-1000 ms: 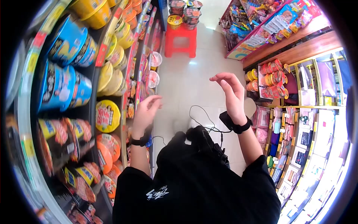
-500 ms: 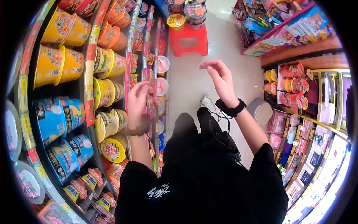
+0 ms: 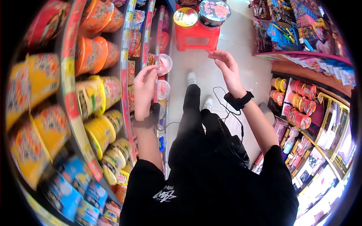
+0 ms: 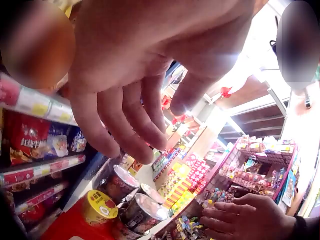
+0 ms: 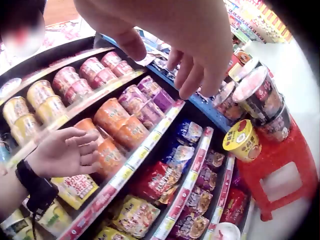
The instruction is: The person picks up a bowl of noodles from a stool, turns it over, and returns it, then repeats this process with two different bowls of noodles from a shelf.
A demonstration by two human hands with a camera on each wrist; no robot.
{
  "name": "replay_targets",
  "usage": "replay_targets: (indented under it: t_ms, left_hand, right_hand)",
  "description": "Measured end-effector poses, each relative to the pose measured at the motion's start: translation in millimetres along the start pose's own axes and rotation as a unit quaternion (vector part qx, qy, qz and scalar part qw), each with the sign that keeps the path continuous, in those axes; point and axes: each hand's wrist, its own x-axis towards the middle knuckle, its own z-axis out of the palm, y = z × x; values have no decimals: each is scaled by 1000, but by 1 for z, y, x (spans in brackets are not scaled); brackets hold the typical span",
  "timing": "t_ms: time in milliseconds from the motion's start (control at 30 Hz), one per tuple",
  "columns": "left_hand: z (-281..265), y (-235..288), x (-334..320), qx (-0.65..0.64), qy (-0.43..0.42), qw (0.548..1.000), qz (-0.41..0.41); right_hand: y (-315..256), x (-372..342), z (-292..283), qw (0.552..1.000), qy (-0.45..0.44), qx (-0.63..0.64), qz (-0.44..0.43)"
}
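Left hand (image 3: 145, 87) and right hand (image 3: 231, 75) hold nothing, fingers loosely bent. Tubs (image 3: 215, 13) stacked ahead on red stool (image 3: 188, 32). I flag 2 risks: loose cable (image 3: 241, 126) snags a foot; knee bumps stool, toppling tubs.

1. Floor (image 3: 252, 81): pale, glossy tile.
2. Display rack (image 3: 301, 55): pink-edged, holding assorted small packets (image 3: 284, 32).
3. Tubs (image 3: 300, 101): red and orange, grouped, below rack.
4. Shelving (image 3: 318, 145): yellow-edged, carrying packaged goods (image 3: 299, 148).
5. Bin (image 3: 267, 112): rounded, partly hidden.
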Motion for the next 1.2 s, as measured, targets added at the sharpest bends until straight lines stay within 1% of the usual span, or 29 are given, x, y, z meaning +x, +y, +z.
replay_targets:
  t_ms: [67,167,200,267,333,400,467,500,567,600,667,700,767,833,867,900,967,1067,1167,1200]
  left_hand:
    - [3,-16,40,-18,-8,1000,-6]
    - [13,-39,92,-23,23,999,-30]
    - [15,-51,109,-51,28,998,-31]
    - [22,-70,137,-50,36,997,-49]
    - [27,-85,163,-31,32,997,-70]
    - [36,-108,188,-56,40,996,-64]
    - [48,-122,209,-75,37,994,-75]
    - [53,-130,220,-80,38,994,-66]
    - [64,-145,242,-86,40,994,-50]
    - [67,-152,252,-94,19,994,-46]
    - [78,-161,267,-94,23,994,-54]
    - [83,-164,274,-96,26,994,-55]
    - [89,-176,290,-114,3,991,-63]
    - [94,-181,301,-134,-5,989,-57]
    - [94,-182,306,-139,-26,989,-52]
    - [94,-184,310,-120,-33,992,-36]
    - [94,-185,318,-131,-34,990,-46]
    - [90,-193,327,-143,-36,988,-52]
    - [83,-196,341,-143,-35,988,-54]
    - [81,-198,345,-150,-37,987,-48]
  right_hand:
    - [16,31,-3,1000,-5,-5,18]
    - [49,67,-3,999,-1,-2,50]
    - [58,80,-2,998,4,2,58]
    - [75,108,-5,997,1,-3,78]
    - [96,133,-4,996,16,12,90]
    - [120,159,-3,995,17,28,99]
    - [155,181,-2,996,19,21,84]
    - [171,191,-1,997,21,18,76]
    - [194,210,3,995,29,23,89]
    - [203,220,6,995,39,27,90]
    - [204,231,14,993,63,34,93]
    - [203,236,16,990,79,59,99]
    - [204,246,17,983,109,106,106]
    - [209,249,11,984,101,110,93]
    - [211,251,7,985,99,110,86]
    - [211,251,5,985,88,117,86]
    - [209,250,5,985,65,134,85]
    - [205,248,8,976,71,157,133]
    - [215,251,7,992,8,60,114]
    - [217,253,9,992,19,49,115]
